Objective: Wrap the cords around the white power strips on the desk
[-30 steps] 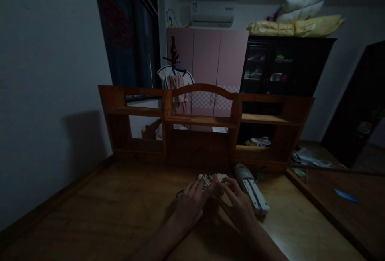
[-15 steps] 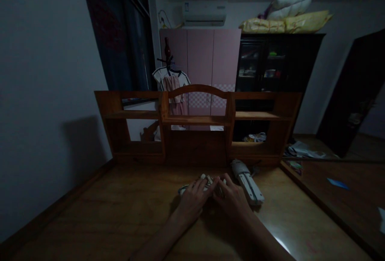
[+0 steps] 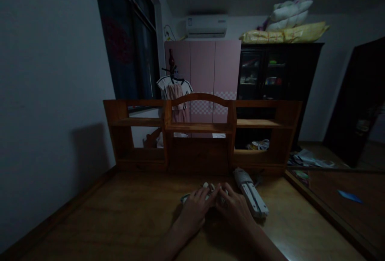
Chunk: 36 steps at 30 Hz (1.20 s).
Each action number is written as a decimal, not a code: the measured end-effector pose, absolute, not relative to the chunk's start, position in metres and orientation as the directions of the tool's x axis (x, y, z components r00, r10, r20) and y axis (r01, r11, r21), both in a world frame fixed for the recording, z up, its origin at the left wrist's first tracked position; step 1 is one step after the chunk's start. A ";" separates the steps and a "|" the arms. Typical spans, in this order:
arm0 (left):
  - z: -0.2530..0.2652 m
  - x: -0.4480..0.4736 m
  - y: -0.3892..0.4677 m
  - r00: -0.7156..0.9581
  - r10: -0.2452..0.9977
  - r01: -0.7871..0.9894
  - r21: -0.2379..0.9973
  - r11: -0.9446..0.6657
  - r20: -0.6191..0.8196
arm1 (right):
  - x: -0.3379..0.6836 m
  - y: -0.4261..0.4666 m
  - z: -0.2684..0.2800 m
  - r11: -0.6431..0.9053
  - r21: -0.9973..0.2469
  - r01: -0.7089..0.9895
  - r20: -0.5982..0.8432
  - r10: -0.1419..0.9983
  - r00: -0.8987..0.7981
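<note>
A person's two bare hands meet over a pale, cord-like bundle with off-white, rounded loops, low in the middle of the view, above the light-brown, glossy wooden bench. The left hand is closed around the bundle's left and near side, fingers curled over it; one darker end of the bundle sticks out to the left, past the fingers. The right hand is closed on the bundle's right part, fingers bent inward, its fingertips close against those of the left. Most of the bundle is hidden beneath the two hands, and the dimness hides whether it touches the bench.

Just beside the right hand, on its right, a long, white plastic bar with a dark groove lies slantwise on the bench, grey-white cord wound about its far end. Behind stands a brown wooden shelf unit with an arched top.
</note>
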<state>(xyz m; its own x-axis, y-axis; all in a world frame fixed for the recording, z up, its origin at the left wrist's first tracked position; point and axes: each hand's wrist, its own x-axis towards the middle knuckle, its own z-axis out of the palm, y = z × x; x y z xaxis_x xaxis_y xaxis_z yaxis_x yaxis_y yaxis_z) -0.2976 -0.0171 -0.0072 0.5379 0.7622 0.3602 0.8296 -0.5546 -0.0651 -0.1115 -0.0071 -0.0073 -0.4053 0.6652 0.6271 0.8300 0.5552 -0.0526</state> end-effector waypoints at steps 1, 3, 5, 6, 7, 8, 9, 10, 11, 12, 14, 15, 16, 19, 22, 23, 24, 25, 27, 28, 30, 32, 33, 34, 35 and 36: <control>-0.008 -0.297 -0.016 0.540 0.761 0.829 -0.066 -0.556 0.359 | -0.111 -0.007 -0.008 0.562 -0.045 0.826 0.638 0.652 -0.409; -0.009 -0.295 -0.014 0.547 0.757 0.823 -0.067 -0.564 0.357 | -0.111 -0.006 -0.010 0.565 -0.031 0.825 0.667 0.627 -0.404; -0.009 -0.295 -0.014 0.556 0.748 0.815 -0.063 -0.576 0.361 | -0.112 -0.005 -0.011 0.557 -0.023 0.830 0.680 0.618 -0.396; -0.008 -0.295 -0.014 0.555 0.746 0.814 -0.055 -0.579 0.367 | -0.112 -0.005 -0.012 0.550 -0.023 0.835 0.677 0.623 -0.392; -0.007 -0.296 -0.014 0.550 0.747 0.813 -0.036 -0.581 0.373 | -0.113 -0.004 -0.013 0.542 -0.030 0.840 0.671 0.634 -0.385; -0.006 -0.297 -0.014 0.539 0.753 0.814 -0.006 -0.580 0.377 | -0.114 -0.004 -0.014 0.533 -0.039 0.845 0.662 0.647 -0.378; -0.006 -0.299 -0.014 0.523 0.763 0.816 0.033 -0.576 0.381 | -0.114 -0.003 -0.015 0.527 -0.048 0.849 0.652 0.660 -0.373; -0.006 -0.302 -0.013 0.504 0.775 0.818 0.077 -0.570 0.381 | -0.114 -0.002 -0.017 0.520 -0.056 0.852 0.646 0.670 -0.366; -0.007 -0.305 -0.011 0.488 0.787 0.818 0.116 -0.563 0.378 | -0.114 -0.001 -0.018 0.511 -0.062 0.857 0.645 0.676 -0.356; -0.009 -0.309 -0.009 0.476 0.797 0.818 0.145 -0.557 0.372 | -0.114 0.000 -0.020 0.503 -0.062 0.862 0.646 0.679 -0.349; -0.016 -0.316 -0.002 0.470 0.805 0.816 0.169 -0.553 0.362 | -0.112 0.003 -0.022 0.489 -0.054 0.871 0.651 0.678 -0.341; -0.020 -0.318 0.001 0.468 0.807 0.816 0.173 -0.551 0.360 | -0.111 0.003 -0.022 0.485 -0.048 0.873 0.653 0.677 -0.340; -0.023 -0.321 0.005 0.469 0.807 0.816 0.173 -0.551 0.359 | -0.111 0.003 -0.021 0.485 -0.039 0.874 0.655 0.673 -0.344; -0.029 -0.322 0.009 0.479 0.799 0.811 0.165 -0.561 0.362 | -0.112 0.001 -0.014 0.514 -0.029 0.857 0.657 0.656 -0.372; -0.027 -0.320 0.007 0.481 0.799 0.815 0.153 -0.559 0.359 | -0.115 -0.004 -0.007 0.535 -0.083 0.841 0.644 0.673 -0.364; -0.025 -0.319 0.006 0.480 0.803 0.818 0.150 -0.555 0.354 | -0.116 -0.005 -0.005 0.532 -0.116 0.839 0.636 0.688 -0.349; -0.023 -0.318 0.004 0.481 0.805 0.821 0.144 -0.552 0.347 | -0.117 -0.005 -0.005 0.527 -0.149 0.837 0.628 0.704 -0.331; -0.022 -0.318 0.003 0.484 0.806 0.822 0.139 -0.552 0.341 | -0.117 -0.006 -0.005 0.523 -0.177 0.834 0.623 0.715 -0.317; -0.020 -0.318 0.002 0.490 0.804 0.823 0.124 -0.554 0.337 | -0.117 -0.006 -0.007 0.533 -0.207 0.820 0.624 0.718 -0.308; -0.020 -0.318 0.002 0.492 0.803 0.824 0.116 -0.554 0.338 | -0.117 -0.005 -0.008 0.542 -0.211 0.814 0.633 0.710 -0.309; -0.019 -0.319 0.002 0.494 0.801 0.826 0.103 -0.554 0.338 | -0.117 -0.003 -0.009 0.561 -0.215 0.799 0.658 0.688 -0.306; -0.019 -0.321 0.002 0.508 0.794 0.821 0.093 -0.564 0.334 | -0.117 -0.001 -0.010 0.569 -0.233 0.788 0.666 0.684 -0.297; -0.019 -0.321 0.003 0.518 0.789 0.815 0.089 -0.573 0.331 | -0.117 0.000 -0.010 0.565 -0.246 0.788 0.665 0.690 -0.286; -0.018 -0.321 0.003 0.529 0.782 0.809 0.084 -0.582 0.330 | -0.117 0.001 -0.011 0.555 -0.259 0.790 0.661 0.698 -0.274; -0.017 -0.321 0.002 0.537 0.777 0.804 0.080 -0.589 0.329 | -0.117 0.002 -0.012 0.545 -0.268 0.794 0.656 0.707 -0.264; -0.016 -0.321 0.002 0.540 0.774 0.802 0.077 -0.592 0.330 | -0.116 0.003 -0.013 0.536 -0.277 0.798 0.651 0.715 -0.254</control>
<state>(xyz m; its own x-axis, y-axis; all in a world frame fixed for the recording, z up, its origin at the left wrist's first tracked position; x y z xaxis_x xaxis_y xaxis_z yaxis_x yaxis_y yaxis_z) -0.3211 0.0020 -0.0165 0.5396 0.7743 0.3305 0.8022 -0.5920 0.0773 -0.1162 0.0027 -0.0131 -0.2544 0.7154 0.6508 0.7979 0.5355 -0.2767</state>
